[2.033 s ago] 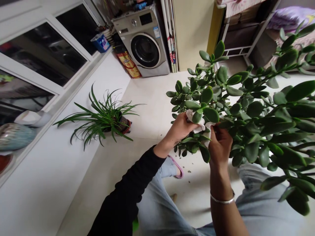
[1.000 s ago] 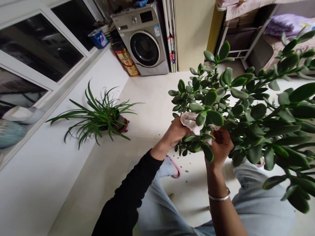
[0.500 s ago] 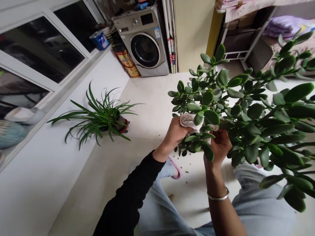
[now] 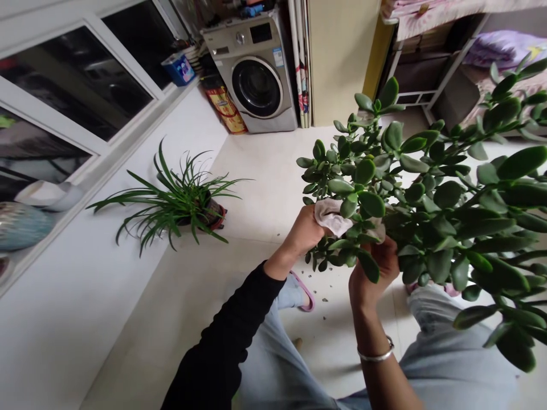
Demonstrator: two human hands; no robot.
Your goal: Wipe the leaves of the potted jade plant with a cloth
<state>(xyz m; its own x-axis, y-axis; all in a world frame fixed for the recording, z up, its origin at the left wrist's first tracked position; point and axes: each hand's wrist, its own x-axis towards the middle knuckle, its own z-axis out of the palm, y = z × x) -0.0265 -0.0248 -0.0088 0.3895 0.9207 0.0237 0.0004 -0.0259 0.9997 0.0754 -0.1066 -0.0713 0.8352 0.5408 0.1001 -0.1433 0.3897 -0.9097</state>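
Note:
A large jade plant [image 4: 440, 193] with thick oval green leaves fills the right half of the view. My left hand [image 4: 304, 232] is closed on a white cloth [image 4: 331, 215] pressed against leaves at the plant's left edge. My right hand [image 4: 372, 270] is closed around a leafy stem just to the right of the cloth, its fingers partly hidden by leaves. A silver bangle [image 4: 376, 356] sits on my right wrist.
A spider plant in a red pot [image 4: 179, 205] stands on the pale floor at the left. A washing machine [image 4: 252, 74] is at the back, a window sill [image 4: 55, 222] along the left, a bed frame [image 4: 431, 68] behind the plant. My jeans-clad legs and a pink slipper [image 4: 304, 289] are below.
My right hand has slid lower and tucked further under the leaves. The left hand with the cloth has shifted slightly along the leaves; the view has moved a little.

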